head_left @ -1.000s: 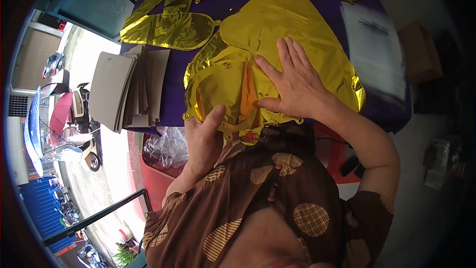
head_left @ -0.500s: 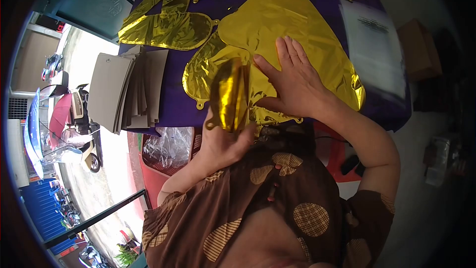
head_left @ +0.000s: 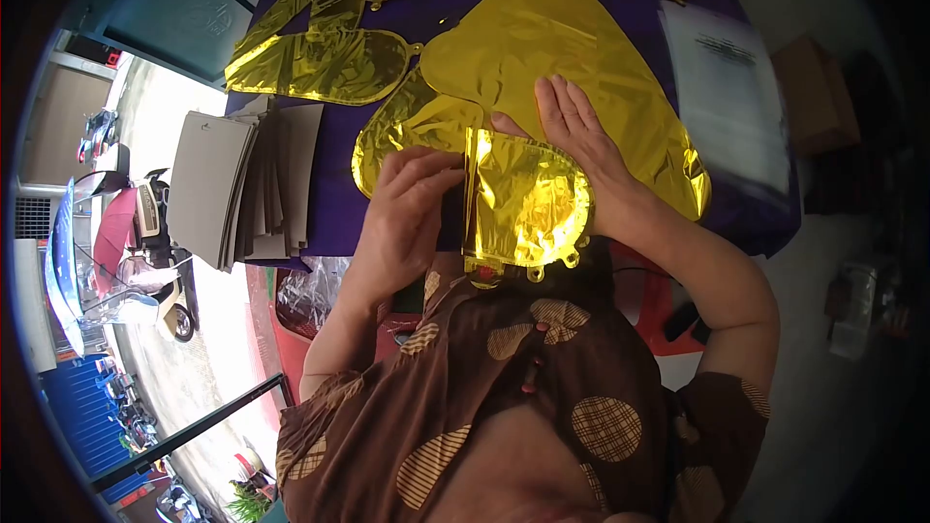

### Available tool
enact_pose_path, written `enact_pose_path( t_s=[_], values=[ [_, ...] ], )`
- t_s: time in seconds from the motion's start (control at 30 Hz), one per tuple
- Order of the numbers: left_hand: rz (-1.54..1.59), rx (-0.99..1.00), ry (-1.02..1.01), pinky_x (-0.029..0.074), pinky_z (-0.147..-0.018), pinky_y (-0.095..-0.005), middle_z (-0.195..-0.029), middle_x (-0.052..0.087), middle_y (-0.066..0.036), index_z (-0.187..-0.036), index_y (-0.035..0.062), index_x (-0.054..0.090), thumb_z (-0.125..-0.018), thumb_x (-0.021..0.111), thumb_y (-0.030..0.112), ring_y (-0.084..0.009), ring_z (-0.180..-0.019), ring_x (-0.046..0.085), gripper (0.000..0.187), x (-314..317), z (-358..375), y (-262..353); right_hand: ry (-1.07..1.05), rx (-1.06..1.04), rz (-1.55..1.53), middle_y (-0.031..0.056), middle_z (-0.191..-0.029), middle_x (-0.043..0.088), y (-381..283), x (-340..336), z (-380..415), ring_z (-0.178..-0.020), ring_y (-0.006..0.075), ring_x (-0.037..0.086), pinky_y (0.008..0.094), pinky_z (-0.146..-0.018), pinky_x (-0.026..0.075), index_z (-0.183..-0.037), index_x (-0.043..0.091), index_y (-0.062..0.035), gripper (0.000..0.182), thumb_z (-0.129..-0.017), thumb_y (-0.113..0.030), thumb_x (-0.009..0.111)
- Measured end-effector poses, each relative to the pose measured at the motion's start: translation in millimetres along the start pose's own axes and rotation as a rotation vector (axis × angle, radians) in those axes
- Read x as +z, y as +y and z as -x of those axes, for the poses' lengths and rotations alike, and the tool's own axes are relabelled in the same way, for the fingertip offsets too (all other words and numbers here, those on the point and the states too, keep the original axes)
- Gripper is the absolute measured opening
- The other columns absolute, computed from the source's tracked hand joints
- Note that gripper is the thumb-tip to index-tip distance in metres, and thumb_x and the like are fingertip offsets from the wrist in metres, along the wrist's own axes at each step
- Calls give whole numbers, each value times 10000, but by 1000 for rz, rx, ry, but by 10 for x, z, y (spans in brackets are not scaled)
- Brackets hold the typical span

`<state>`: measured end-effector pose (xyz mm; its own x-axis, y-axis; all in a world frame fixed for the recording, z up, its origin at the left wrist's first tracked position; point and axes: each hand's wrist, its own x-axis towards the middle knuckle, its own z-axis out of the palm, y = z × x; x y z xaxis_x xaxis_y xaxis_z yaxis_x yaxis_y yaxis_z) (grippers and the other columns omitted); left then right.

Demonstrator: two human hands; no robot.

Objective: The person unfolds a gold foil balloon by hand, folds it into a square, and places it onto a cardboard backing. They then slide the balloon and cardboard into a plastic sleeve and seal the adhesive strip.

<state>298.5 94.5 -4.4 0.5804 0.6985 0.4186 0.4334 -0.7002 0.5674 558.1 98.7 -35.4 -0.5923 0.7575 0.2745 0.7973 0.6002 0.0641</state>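
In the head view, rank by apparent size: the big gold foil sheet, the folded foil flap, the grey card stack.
1. Big foil sheet.
2. Card stack.
3. Folded flap, which looks only slightly smaller than the stack, so their order is unsure.

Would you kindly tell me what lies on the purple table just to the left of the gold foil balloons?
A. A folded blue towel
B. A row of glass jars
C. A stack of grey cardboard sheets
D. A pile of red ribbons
C: a fanned stack of grey cardboard sheets lies at the edge of the purple table, beside the gold foil balloons.
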Motion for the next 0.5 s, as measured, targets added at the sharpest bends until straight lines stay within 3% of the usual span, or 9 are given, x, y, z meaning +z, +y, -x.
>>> enact_pose_path(
  t_s=[0.17, 0.37, 0.5],
  values=[
    [-18, 48, -106, 484, -948, -455, -1225, 617, -146, -1118, -29, 638, -669, 621, -79, -388, -1121, 545, 452, 67, -71, 70, -29, 16, 51, 414, -1414, 354, -15, -5, -41, -1376, 502, 328, 531, -1195, 125, -1579, 234, -157, 723, -934, -446, 390],
    [-76, 80, -105, 489, -946, -448, -1229, 615, -148, -1099, -28, 648, -713, 627, -55, -390, -1116, 547, 388, 99, -124, 88, -51, 15, 127, 413, -1412, 359, 0, 53, -39, -1380, 497, 328, 525, -1195, 127, -1576, 244, -171, 710, -940, -455, 380],
    [-110, 97, -136, 475, -962, -460, -1230, 601, -162, -1098, -13, 656, -752, 640, 0, -396, -1132, 535, 347, 107, -164, 95, -54, 26, 100, 423, -1413, 351, -4, 32, -45, -1389, 501, 316, 526, -1196, 125, -1560, 278, -170, 747, -908, -498, 439]
  ],
)
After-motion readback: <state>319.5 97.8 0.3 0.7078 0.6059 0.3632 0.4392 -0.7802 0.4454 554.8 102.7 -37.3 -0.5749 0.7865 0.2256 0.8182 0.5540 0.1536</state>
